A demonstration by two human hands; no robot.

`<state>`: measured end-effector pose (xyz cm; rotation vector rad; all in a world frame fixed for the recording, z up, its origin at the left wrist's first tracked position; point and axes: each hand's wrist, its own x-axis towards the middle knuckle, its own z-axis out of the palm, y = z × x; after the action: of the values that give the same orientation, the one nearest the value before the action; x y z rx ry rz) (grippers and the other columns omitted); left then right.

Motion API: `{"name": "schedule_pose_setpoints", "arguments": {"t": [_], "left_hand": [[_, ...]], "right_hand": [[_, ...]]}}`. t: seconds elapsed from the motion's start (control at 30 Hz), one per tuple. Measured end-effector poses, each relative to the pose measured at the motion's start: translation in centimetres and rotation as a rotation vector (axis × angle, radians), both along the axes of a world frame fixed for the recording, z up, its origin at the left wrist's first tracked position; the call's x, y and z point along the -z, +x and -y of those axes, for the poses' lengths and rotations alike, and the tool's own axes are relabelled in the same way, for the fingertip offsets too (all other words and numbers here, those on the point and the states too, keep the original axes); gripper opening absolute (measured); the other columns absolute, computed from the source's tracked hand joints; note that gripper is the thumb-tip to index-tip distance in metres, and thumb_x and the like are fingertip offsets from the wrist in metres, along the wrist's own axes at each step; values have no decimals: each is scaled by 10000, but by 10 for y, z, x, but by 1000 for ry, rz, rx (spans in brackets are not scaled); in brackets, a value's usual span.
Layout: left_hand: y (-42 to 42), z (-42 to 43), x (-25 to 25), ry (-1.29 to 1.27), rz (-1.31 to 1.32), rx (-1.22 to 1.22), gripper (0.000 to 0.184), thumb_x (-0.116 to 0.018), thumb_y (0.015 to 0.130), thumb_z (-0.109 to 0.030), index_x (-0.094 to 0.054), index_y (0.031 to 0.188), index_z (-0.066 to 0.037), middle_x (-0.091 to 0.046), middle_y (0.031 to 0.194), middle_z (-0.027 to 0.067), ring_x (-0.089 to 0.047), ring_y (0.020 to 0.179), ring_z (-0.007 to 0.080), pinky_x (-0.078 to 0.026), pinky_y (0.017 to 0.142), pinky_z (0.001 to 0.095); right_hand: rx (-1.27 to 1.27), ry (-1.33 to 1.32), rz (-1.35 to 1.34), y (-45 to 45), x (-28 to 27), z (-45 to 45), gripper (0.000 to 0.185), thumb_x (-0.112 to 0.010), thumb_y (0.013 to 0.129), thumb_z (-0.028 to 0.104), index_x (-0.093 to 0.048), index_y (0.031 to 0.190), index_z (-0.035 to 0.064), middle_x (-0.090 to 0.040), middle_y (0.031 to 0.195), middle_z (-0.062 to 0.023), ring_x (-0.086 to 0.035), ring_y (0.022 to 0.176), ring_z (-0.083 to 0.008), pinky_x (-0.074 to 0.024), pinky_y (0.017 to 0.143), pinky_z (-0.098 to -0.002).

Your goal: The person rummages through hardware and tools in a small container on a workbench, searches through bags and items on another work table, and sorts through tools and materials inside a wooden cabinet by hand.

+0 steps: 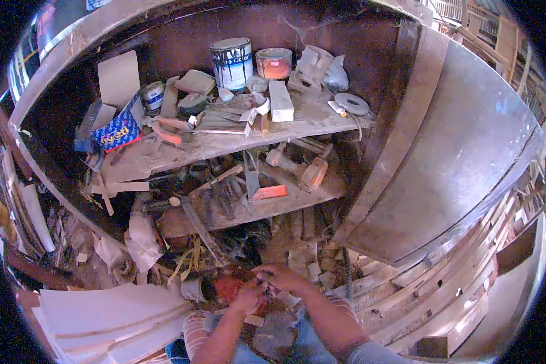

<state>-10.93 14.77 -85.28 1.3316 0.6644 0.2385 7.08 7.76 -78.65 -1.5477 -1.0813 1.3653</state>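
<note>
- Before and below the lower shelf [312, 195], the left hand [249, 295] and right hand [278, 279] stood close together, fingers bent; whether they grasped something, one could not tell.
- Just leftward lay the red object [227, 289], nearer the left hand, partly hidden behind it; its long axis was unclear.

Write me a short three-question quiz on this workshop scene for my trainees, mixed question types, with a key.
1. True or false: the tall drip-streaked can stands to the left of the short reddish can.
2. Which shelf holds the drill-like tool with the orange end?
3. The person's left hand and right hand are: (a) far apart, (b) close together, (c) out of view.

Key: 1. True. 2. The lower shelf. 3. b.
</note>
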Motion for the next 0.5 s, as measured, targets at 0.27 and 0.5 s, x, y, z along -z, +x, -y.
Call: {"name": "schedule_pose_setpoints", "arguments": {"t": [0.27, 0.5], "left_hand": [[-9, 9, -41, -255, 126, -180, 125, -599, 1035, -159, -596, 1082, -44, -588, 879, 35, -547, 732, 181, -480, 682, 333], [-3, 11, -142, 62, 116, -175, 159, -585, 1036, -187, -639, 1072, -42, -561, 795, -13, -511, 701, 160, -447, 662, 313]], "right_hand": [[463, 183, 332, 27, -131, 14, 297, -773, 938, 296, -760, 1125, 65, -741, 883, -63, -671, 819, -130, -548, 772, -309], [770, 984, 751, 70, -279, -53, 164, -762, 937, 187, -728, 989, 35, -767, 945, -130, -735, 915, -263, -549, 884, -397]]}}
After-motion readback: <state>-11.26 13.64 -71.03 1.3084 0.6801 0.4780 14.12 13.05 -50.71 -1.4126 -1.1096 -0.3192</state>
